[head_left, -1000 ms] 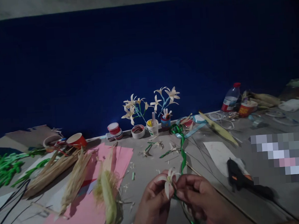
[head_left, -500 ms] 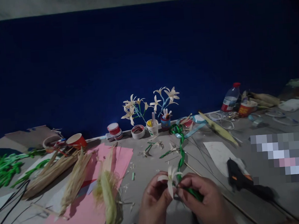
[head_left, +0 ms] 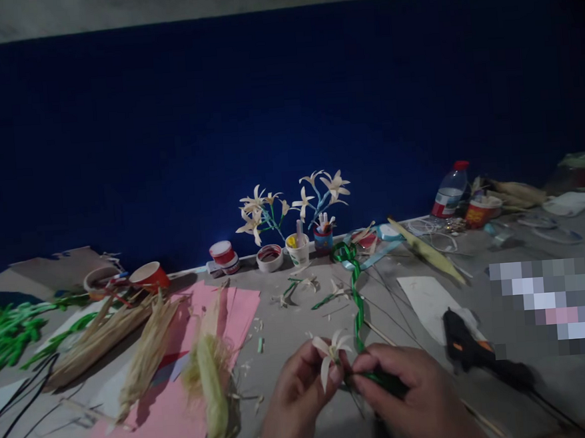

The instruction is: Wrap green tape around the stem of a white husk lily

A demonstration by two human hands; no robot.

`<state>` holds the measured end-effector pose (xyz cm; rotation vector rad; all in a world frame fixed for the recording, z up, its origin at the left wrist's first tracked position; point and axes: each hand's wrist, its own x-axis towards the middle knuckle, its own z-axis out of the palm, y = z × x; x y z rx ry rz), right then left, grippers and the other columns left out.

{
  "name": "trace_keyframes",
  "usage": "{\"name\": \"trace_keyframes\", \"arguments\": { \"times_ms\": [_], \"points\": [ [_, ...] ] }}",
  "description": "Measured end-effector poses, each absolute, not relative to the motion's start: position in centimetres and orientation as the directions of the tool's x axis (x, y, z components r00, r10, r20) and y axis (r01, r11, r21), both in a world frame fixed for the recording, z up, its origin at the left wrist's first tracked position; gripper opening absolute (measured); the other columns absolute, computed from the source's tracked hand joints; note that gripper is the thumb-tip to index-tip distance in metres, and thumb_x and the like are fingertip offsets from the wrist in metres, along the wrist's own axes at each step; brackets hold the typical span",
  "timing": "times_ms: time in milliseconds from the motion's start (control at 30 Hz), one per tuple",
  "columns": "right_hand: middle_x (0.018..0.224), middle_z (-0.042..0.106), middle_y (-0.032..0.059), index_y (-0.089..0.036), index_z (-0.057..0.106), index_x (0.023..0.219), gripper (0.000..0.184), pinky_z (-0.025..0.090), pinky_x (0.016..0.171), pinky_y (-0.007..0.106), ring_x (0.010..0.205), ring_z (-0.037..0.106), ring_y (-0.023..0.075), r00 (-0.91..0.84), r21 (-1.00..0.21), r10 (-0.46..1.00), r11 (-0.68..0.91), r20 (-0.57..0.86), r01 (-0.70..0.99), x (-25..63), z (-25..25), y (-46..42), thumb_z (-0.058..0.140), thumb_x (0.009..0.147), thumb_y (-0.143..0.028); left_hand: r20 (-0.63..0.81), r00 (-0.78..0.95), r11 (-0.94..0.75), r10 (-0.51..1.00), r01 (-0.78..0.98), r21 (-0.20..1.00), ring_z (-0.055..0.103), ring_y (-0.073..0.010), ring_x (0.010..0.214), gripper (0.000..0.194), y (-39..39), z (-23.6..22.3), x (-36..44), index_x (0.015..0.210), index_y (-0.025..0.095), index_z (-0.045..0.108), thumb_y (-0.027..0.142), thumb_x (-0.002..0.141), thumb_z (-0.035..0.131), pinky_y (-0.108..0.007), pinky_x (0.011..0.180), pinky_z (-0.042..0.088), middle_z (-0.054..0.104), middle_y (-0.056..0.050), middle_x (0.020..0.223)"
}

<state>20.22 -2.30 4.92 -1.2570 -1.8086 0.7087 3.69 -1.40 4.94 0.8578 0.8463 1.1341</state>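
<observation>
A pale husk flower (head_left: 328,358) with pointed petals sits in my left hand (head_left: 297,395), pinched just below its petals between thumb and fingers. Close beside it, my right hand (head_left: 404,388) grips a glossy green ribbon (head_left: 357,301). That ribbon runs twisted up the table from my fingers to a looped end. Thumb and forefinger of the right hand press together near the base of the flower; the stem there is mostly hidden. Beyond my hands lie two small flowers on green stems (head_left: 297,287) (head_left: 331,296).
Corn husks (head_left: 146,356) and pink paper (head_left: 239,309) cover the left side. Finished flowers (head_left: 255,215) stand at the back by a white cup (head_left: 299,252). To the right are a black glue gun (head_left: 487,359), white paper (head_left: 423,303) and a bottle (head_left: 451,191).
The flower has tipped to the left and moved slightly down with my left hand. My right hand has shifted a little right and down, and the ribbon below it has moved along.
</observation>
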Motion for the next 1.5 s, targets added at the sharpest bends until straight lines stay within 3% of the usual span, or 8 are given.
{"name": "trace_keyframes", "arguments": {
  "times_ms": [333,633,833,967,1133,1200,1333,1500],
  "points": [
    [0.069,0.070,-0.0009,-0.021,0.065,0.074,0.007,0.048,0.062,0.024,0.066,0.065,0.0171,-0.132,-0.892,0.975,0.216,0.178,0.396,20.2,4.8,-2.3,0.063,0.078,-0.026,-0.117,0.288,0.248,0.950,-0.474,0.845,0.051,-0.0169,0.078,0.021,-1.2,4.4,3.6,0.078,0.018,0.072,0.032,0.066,0.083,-0.026,0.076,0.040,0.060,-0.001,0.074],
    [0.077,0.074,0.0003,-0.020,0.070,0.078,0.006,0.049,0.066,0.024,0.073,0.067,0.0182,-0.195,-0.967,0.980,0.094,0.047,0.236,20.5,5.6,-2.1,0.066,0.074,-0.020,-0.003,0.442,0.234,0.897,-0.468,0.852,0.051,-0.0186,0.085,0.017,-0.4,3.8,3.2,0.080,0.017,0.070,0.032,0.074,0.077,-0.028,0.082,0.040,0.057,-0.003,0.084],
    [0.075,0.077,0.0003,-0.020,0.076,0.074,0.008,0.050,0.073,0.026,0.078,0.069,0.0200,-0.271,-0.999,0.962,0.023,0.016,0.025,20.3,5.1,-1.7,0.070,0.070,-0.019,0.039,0.489,0.233,0.872,-0.482,0.844,0.049,-0.0178,0.088,0.016,-0.4,4.0,3.2,0.083,0.017,0.073,0.030,0.075,0.076,-0.027,0.083,0.039,0.051,-0.003,0.091],
    [0.070,0.073,-0.0005,-0.019,0.074,0.069,0.011,0.048,0.070,0.025,0.072,0.065,0.0178,-0.251,-0.984,0.967,-0.090,-0.050,-0.151,19.9,3.8,-1.6,0.079,0.066,-0.028,0.044,0.491,0.253,0.870,-0.520,0.816,0.048,-0.0165,0.085,0.016,-0.2,3.8,3.1,0.077,0.017,0.073,0.029,0.070,0.081,-0.025,0.078,0.039,0.052,-0.003,0.088],
    [0.069,0.069,-0.0006,-0.018,0.069,0.069,0.018,0.046,0.065,0.024,0.067,0.060,0.0147,-0.249,-0.968,0.967,-0.107,-0.049,-0.225,19.4,3.3,-1.8,0.080,0.064,-0.032,0.066,0.493,0.261,0.867,-0.563,0.784,0.049,-0.0156,0.080,0.014,-0.1,4.0,3.2,0.073,0.017,0.073,0.026,0.068,0.082,-0.024,0.072,0.040,0.054,-0.002,0.082],
    [0.067,0.068,-0.0009,-0.018,0.068,0.066,0.014,0.046,0.065,0.023,0.067,0.060,0.0147,-0.198,-0.981,0.980,-0.020,0.019,-0.191,19.2,3.4,-1.9,0.077,0.067,-0.028,0.046,0.479,0.271,0.876,-0.570,0.776,0.051,-0.0160,0.081,0.017,-0.2,3.9,3.4,0.073,0.016,0.073,0.027,0.066,0.084,-0.024,0.073,0.041,0.056,-0.002,0.084],
    [0.066,0.067,-0.0011,-0.019,0.065,0.068,0.004,0.047,0.059,0.022,0.062,0.060,0.0148,-0.033,-0.978,0.980,0.196,0.194,0.073,19.1,3.6,-2.0,0.066,0.072,-0.021,-0.021,0.374,0.264,0.927,-0.612,0.745,0.055,-0.0169,0.080,0.026,-0.6,3.1,4.2,0.079,0.016,0.073,0.032,0.063,0.086,-0.025,0.077,0.043,0.061,-0.004,0.082],
    [0.058,0.066,-0.0023,-0.019,0.064,0.070,0.010,0.046,0.051,0.019,0.052,0.061,0.0128,-0.062,-0.806,0.904,0.406,0.422,0.431,19.4,3.7,-2.1,0.059,0.078,-0.020,-0.091,0.181,0.185,0.979,-0.608,0.772,0.052,-0.0132,0.070,0.022,-1.3,2.4,4.9,0.073,0.016,0.071,0.029,0.062,0.086,-0.021,0.069,0.041,0.062,0.000,0.069]
  ]
}}
